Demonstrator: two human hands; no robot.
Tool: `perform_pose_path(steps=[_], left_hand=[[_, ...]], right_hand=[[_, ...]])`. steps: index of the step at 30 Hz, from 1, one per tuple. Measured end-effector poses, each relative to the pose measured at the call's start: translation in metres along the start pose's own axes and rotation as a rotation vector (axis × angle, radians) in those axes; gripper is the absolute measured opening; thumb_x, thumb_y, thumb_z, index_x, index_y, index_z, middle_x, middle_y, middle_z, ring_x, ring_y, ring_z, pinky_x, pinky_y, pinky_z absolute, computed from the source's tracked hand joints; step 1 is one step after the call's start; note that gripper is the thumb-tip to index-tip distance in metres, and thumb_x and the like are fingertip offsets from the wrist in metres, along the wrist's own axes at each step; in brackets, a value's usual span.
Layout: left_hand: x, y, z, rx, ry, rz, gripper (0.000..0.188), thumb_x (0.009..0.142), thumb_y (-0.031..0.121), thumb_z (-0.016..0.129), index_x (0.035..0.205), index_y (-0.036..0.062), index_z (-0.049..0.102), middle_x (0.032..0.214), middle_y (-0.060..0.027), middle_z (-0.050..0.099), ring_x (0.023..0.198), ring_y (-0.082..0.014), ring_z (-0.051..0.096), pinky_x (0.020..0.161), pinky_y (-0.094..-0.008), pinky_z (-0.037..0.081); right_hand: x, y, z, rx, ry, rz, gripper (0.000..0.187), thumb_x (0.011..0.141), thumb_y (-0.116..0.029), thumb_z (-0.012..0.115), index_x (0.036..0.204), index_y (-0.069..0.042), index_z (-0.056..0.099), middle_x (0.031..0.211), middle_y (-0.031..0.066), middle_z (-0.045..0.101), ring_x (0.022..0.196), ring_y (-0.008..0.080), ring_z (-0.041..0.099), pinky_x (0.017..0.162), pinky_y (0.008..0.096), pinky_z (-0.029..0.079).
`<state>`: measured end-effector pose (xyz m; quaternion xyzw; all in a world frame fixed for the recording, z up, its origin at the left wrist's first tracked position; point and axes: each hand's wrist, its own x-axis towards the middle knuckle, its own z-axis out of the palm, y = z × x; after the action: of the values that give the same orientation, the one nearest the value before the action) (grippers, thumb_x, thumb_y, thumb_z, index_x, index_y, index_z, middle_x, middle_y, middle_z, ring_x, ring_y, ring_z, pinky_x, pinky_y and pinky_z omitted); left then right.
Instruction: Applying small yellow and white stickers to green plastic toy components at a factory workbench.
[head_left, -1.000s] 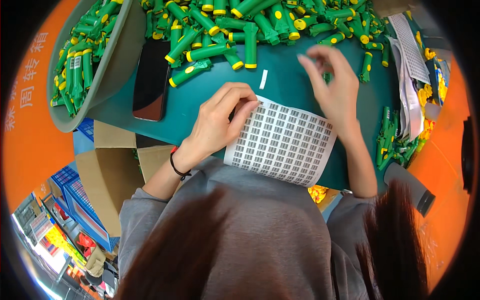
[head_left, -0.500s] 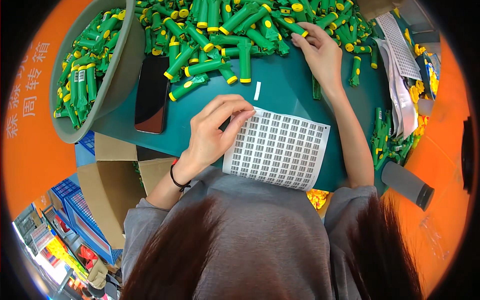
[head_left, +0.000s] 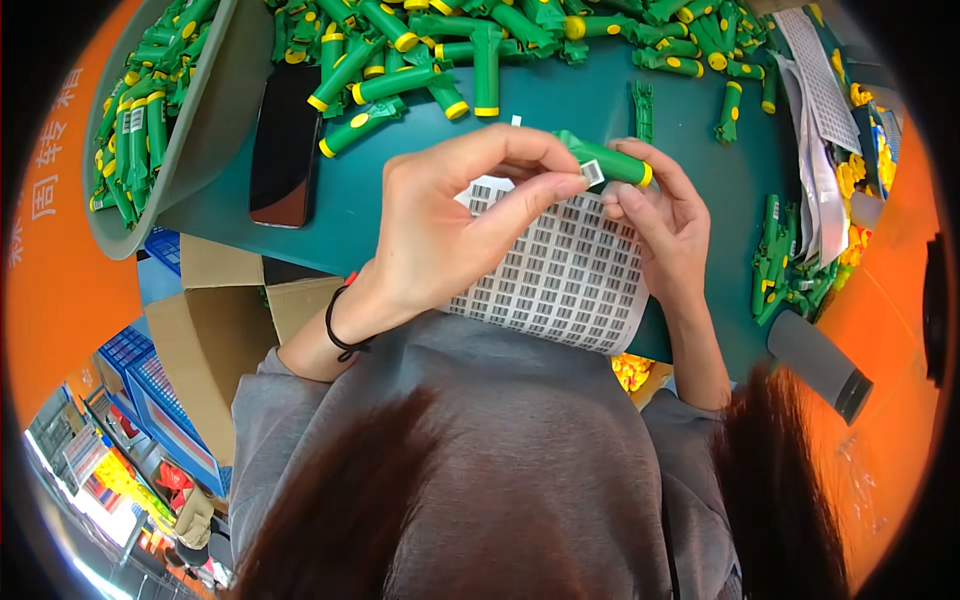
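Note:
My right hand (head_left: pixel 665 215) grips a green plastic tube with a yellow end (head_left: pixel 625 165) just above the sheet of stickers. My left hand (head_left: pixel 450 205) pinches a small white barcode sticker (head_left: pixel 592 173) between thumb and forefinger, against the tube's side or very close to it. Below both hands lies the white sheet of barcode stickers (head_left: pixel 560 270), curling over the table's near edge, its upper part covered by the hands. Similar green tubes (head_left: pixel 486 70) are heaped along the far side of the table.
On the left stands a grey-green basin (head_left: pixel 205 130) full of tubes, with a black phone (head_left: pixel 287 150) beside it. More tubes (head_left: pixel 773 255), paper sheets (head_left: pixel 815 160) and a grey bottle (head_left: pixel 815 365) lie to the right. An open cardboard box (head_left: pixel 205 345) sits below left.
My right hand has brought a tube from the heap back over the sheet. My left hand has risen off the sheet's corner with a sticker and met the tube. The view has shifted slightly.

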<state>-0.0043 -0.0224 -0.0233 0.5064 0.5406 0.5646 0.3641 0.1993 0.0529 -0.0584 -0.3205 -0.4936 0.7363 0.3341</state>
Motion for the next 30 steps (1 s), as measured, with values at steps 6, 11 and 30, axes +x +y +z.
perform_pose_path(steps=[6,11,30], left_hand=[[0.007,0.007,0.004,0.0,-0.09,-0.088,0.015,0.089,-0.002,0.071,0.104,-0.0039,0.069,0.094,-0.0073,0.073,0.09,-0.0131,0.07,0.085,-0.0263,0.055],[0.013,0.009,0.011,0.011,-0.151,-0.096,0.013,0.09,0.001,0.071,0.103,-0.0018,0.07,0.094,-0.0048,0.072,0.087,-0.0114,0.068,0.083,-0.0249,0.053],[0.028,0.009,0.01,0.3,-0.36,-0.029,0.013,0.088,0.008,0.072,0.094,-0.0023,0.068,0.095,-0.0073,0.071,0.092,-0.0156,0.066,0.086,-0.0292,0.05]], right_hand=[[-0.008,0.008,-0.001,-0.107,0.056,-0.176,0.038,0.09,0.012,0.063,0.127,0.008,0.055,0.124,0.0183,0.063,0.105,0.0184,0.065,0.084,0.0281,0.058],[-0.011,0.004,-0.003,-0.127,0.038,-0.23,0.038,0.088,0.012,0.067,0.124,0.009,0.057,0.123,0.018,0.063,0.113,0.0204,0.062,0.096,0.0331,0.057],[-0.014,0.008,-0.007,-0.268,0.03,-0.304,0.039,0.085,0.012,0.07,0.123,0.01,0.061,0.124,0.0167,0.062,0.111,0.022,0.064,0.093,0.0319,0.057]])
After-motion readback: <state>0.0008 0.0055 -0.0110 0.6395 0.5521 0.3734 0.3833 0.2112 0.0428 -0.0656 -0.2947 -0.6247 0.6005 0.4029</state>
